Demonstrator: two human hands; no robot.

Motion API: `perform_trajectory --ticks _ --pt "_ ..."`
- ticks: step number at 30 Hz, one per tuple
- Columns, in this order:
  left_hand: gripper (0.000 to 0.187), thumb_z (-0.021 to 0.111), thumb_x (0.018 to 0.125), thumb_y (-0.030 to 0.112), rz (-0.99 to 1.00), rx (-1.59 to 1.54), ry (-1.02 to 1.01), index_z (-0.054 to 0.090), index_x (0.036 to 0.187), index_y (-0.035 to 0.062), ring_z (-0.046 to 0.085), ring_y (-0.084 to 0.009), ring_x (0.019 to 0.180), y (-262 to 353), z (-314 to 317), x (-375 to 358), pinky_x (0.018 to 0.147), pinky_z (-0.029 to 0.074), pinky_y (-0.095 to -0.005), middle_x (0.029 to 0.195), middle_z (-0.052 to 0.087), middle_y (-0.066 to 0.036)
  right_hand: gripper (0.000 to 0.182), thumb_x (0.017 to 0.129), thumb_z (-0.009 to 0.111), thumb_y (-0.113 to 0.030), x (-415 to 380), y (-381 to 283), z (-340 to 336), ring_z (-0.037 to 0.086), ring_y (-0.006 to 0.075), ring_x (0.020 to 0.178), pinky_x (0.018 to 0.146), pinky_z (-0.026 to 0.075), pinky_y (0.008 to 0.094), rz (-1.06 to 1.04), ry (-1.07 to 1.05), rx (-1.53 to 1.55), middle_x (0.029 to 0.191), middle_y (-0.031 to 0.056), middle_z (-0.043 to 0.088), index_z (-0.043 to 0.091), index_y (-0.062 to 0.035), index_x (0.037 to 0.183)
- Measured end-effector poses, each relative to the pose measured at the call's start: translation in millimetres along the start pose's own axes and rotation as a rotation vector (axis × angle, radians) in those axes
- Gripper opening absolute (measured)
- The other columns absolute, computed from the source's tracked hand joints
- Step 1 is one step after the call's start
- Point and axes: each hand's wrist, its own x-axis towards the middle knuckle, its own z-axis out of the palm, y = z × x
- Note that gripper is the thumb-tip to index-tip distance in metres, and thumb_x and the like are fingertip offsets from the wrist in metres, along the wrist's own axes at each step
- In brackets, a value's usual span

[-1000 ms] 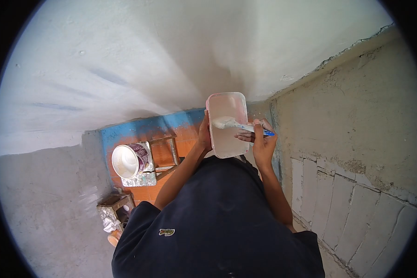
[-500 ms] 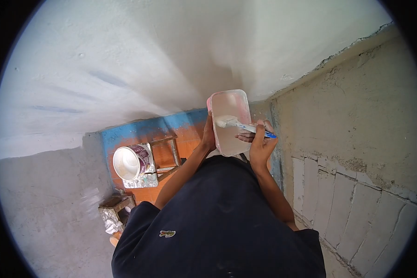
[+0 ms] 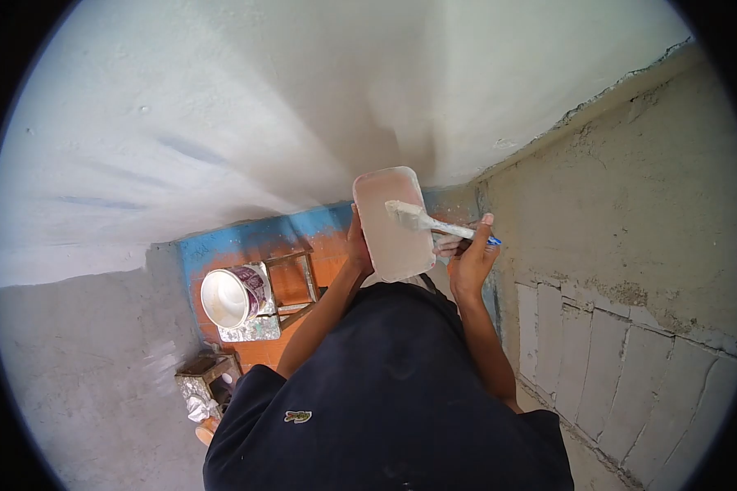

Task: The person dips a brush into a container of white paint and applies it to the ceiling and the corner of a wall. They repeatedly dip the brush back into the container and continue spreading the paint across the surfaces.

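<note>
The right hand (image 3: 471,266) grips the brush (image 3: 449,228) near the blue end of its handle, which is the part to take hold of: stiff and probably light, though the pale smears along it may make it slippery. The bristles, forward of that grip and off to its left, look soft and loaded. Left of the brush, the left hand (image 3: 358,245) holds the tub (image 3: 385,182) by its side (how far its fingers reach underneath is hidden). The tub seems thin-walled and likely flexes if squeezed, so low side support suits it. Compared with half a second ago, the tub sits a little further left, the right hand a little further right, and the bristles lie nearer the tub's middle.
</note>
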Motion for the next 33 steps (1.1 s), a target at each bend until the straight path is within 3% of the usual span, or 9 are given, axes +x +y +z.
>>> perform_trajectory --ticks 3,9,11,18,21,24,33 --pt "0.072 0.036 0.102 0.065 0.004 -0.058 0.046 0.043 0.149 0.0110 0.055 -0.0287 0.127 5.0 2.8 1.2 0.105 0.050 -0.0470 0.143 0.054 -0.011 0.056 0.105 0.043 -0.057 1.8 -5.5 -3.0 0.058 0.0155 0.045 0.042 0.048 0.0275 0.022 0.001 0.099 0.063 0.0099 0.064 0.054 -0.0054 0.085" --pt "0.073 0.041 0.100 0.066 0.085 -0.033 0.130 0.043 0.149 0.0113 0.058 -0.0291 0.123 18.2 12.5 -3.2 0.101 0.053 -0.0468 0.138 0.056 -0.011 0.053 0.105 0.043 -0.057 19.0 -2.8 -11.7 0.056 0.0111 0.056 0.053 0.047 0.0257 0.084 0.010 0.353 0.063 0.0033 0.060 0.056 -0.0089 0.087" --pt "0.076 0.046 0.098 0.066 0.089 -0.081 0.124 0.042 0.150 0.0105 0.058 -0.0324 0.122 20.1 1.8 -1.0 0.102 0.051 -0.0510 0.138 0.056 -0.014 0.051 0.105 0.046 -0.054 26.9 -5.8 -6.7 0.057 0.0107 0.058 0.055 0.047 0.0245 0.065 0.048 0.378 0.068 0.0046 0.063 0.058 -0.0079 0.088" --pt "0.077 0.047 0.097 0.065 0.173 -0.123 0.118 0.041 0.150 0.0105 0.058 -0.0333 0.122 35.8 -17.2 -19.4 0.103 0.051 -0.0522 0.137 0.055 -0.015 0.044 0.103 0.060 -0.038 66.9 5.8 -10.9 0.064 0.0125 0.063 0.055 0.049 0.0213 0.134 0.004 0.310 0.081 0.0142 0.070 0.065 0.0048 0.094" --pt "0.077 0.048 0.096 0.065 0.203 -0.127 0.126 0.040 0.150 0.0105 0.057 -0.0337 0.122 37.8 -19.5 -27.0 0.103 0.050 -0.0528 0.137 0.055 -0.015 0.042 0.103 0.060 -0.035 80.2 14.7 -10.4 0.065 0.0124 0.064 0.056 0.050 0.0192 0.190 -0.020 0.310 0.085 0.0155 0.072 0.066 0.0061 0.101" --pt "0.078 0.049 0.096 0.065 0.233 -0.122 0.131 0.040 0.150 0.0105 0.057 -0.0341 0.122 36.3 -19.2 -28.6 0.103 0.050 -0.0533 0.137 0.055 -0.016 0.047 0.102 0.061 -0.040 89.6 28.4 -6.8 0.058 0.0070 0.063 0.058 0.047 0.0164 0.200 -0.028 0.285 0.087 0.0124 0.072 0.068 0.0062 0.104" --pt "0.079 0.051 0.095 0.064 0.291 -0.142 0.130 0.039 0.151 0.0106 0.057 -0.0353 0.122 18.8 1.5 -17.7 0.103 0.049 -0.0548 0.137 0.054 -0.017 0.036 0.101 0.064 -0.025 127.8 56.4 -34.4 0.068 0.0134 0.079 0.069 0.055 0.0207 0.284 -0.230 0.296 0.099 0.0173 0.072 0.062 0.0087 0.115"
